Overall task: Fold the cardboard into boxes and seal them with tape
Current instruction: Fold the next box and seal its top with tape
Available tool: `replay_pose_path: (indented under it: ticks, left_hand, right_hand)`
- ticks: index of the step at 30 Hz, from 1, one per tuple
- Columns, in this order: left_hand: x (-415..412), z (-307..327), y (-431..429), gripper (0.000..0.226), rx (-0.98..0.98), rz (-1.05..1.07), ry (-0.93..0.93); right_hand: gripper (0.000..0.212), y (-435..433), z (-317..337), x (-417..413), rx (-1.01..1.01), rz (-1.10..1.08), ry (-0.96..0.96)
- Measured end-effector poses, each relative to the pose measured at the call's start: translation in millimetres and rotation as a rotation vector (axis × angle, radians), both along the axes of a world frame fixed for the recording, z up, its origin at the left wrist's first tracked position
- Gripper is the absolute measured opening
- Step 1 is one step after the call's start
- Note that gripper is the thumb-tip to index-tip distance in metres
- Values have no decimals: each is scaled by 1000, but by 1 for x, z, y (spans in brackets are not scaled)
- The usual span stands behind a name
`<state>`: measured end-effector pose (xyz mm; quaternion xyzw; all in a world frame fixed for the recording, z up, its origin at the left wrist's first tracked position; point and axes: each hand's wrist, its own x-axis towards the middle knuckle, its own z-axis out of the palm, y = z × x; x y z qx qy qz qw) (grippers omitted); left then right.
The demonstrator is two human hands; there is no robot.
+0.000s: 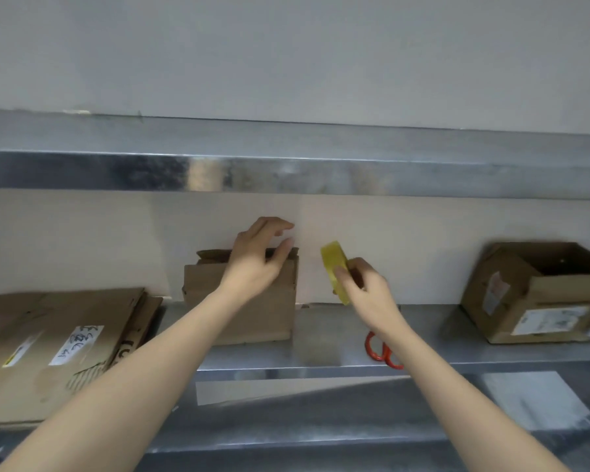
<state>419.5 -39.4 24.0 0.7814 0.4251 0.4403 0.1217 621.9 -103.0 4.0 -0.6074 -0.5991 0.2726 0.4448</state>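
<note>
Cardboard stack [58, 342], flattened, lies far left on the metal shelf [321, 335], with 1 handwritten white label on the top sheet. Just right of it, a small brown box [252, 315] stands upright against the back wall, top flaps loose and ragged. Your left hand [256, 260] is in front of that box's top edge, fingers spread and relaxed, gripping nothing; can't tell if it touches the cardboard. Right of the box and apart from it, your right hand [365, 294] holds a yellow tape roll [334, 267] on edge, fingers and thumb curled round its lower part, roll raised above the shelf. Under your right wrist, red-orange scissors [384, 355] lie on the shelf, handles showing, blades hidden by the arm. Far right, a 2nd box [539, 301] sits on the same shelf, open at the top, white labels on its sides, well apart from the tape. An upper steel shelf [321, 175] runs across above both hands.
</note>
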Motion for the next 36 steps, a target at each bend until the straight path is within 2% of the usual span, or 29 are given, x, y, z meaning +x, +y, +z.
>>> replay_pose_path:
  ticks: [5, 7, 11, 15, 20, 24, 27, 30, 32, 36]
  left_hand:
    - [24, 24, -10, 23, -255, -223, -163]
    - [27, 29, -10, 28, -343, -285, -161]
    - [31, 35, -13, 51, -421, -367, -103]
    - [26, 34, -10, 47, -489, -378, -117]
    - [16, 25, -1, 39, -572, -332, -232]
    - [12, 26, -1, 38, -656, -375, -261]
    - [12, 27, -3, 59, -696, -419, -262]
    - [13, 23, -6, 75, -692, -459, -157]
    - [15, 22, -7, 75, -658, -442, -89]
    - [16, 16, -4, 60, -600, -341, -102]
  right_hand:
    - [38, -2, 40, -9, 78, -50, 180]
    - [39, 1, 50, -14, 86, -54, 236]
    - [32, 4, 63, -21, 57, -13, 336]
    - [16, 7, 60, -19, -8, 122, 458]
    - [27, 7, 49, -19, -45, 315, 387]
    - [7, 8, 53, -26, -11, 210, 368]
    - [16, 9, 62, -30, -5, 138, 337]
    - [28, 11, 66, -29, -8, 59, 344]
    - [30, 12, 68, -26, -50, 7, 354]
    - [30, 7, 72, -24, -136, 43, 347]
